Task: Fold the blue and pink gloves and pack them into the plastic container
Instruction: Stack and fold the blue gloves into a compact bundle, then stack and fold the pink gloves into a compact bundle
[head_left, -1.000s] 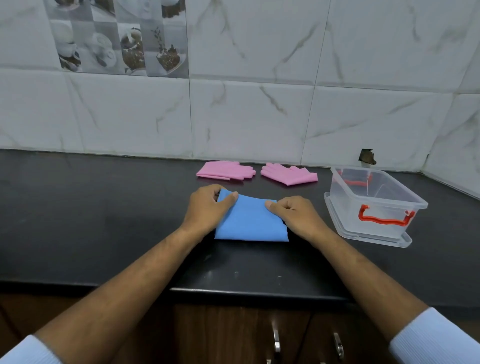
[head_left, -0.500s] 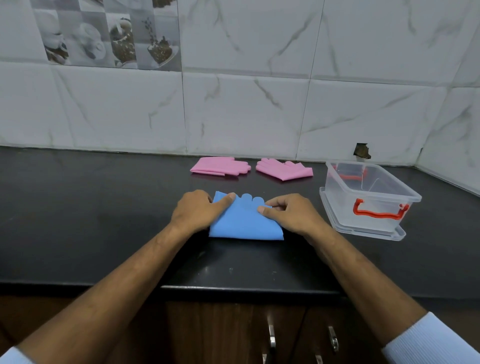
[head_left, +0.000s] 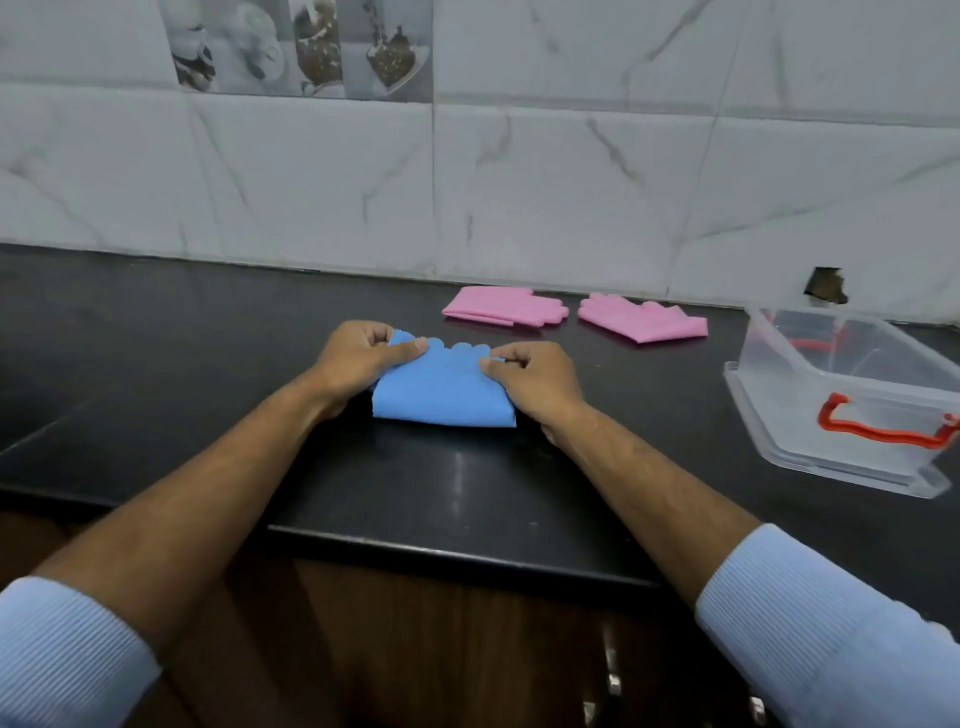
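Observation:
The blue gloves (head_left: 444, 389) lie folded over on the black counter, fingertips showing along the far edge. My left hand (head_left: 358, 358) pinches their far left corner between thumb and curled fingers. My right hand (head_left: 535, 379) pinches the far right edge the same way. Two pink gloves lie flat near the wall, one to the left (head_left: 501, 306) and one to the right (head_left: 641, 322). The clear plastic container (head_left: 852, 400) with red handles stands open at the right, nothing visible inside it.
The counter's front edge (head_left: 457, 551) runs just below my forearms, with wooden cabinet doors and metal handles (head_left: 610, 670) beneath. A tiled wall (head_left: 519, 182) closes the back, with a small hole (head_left: 826, 286) above the container.
Both hands have drawn the blue gloves' fingertip end over onto the cuff end, so the fold is shorter. The view has shifted left, moving the container towards the right edge.

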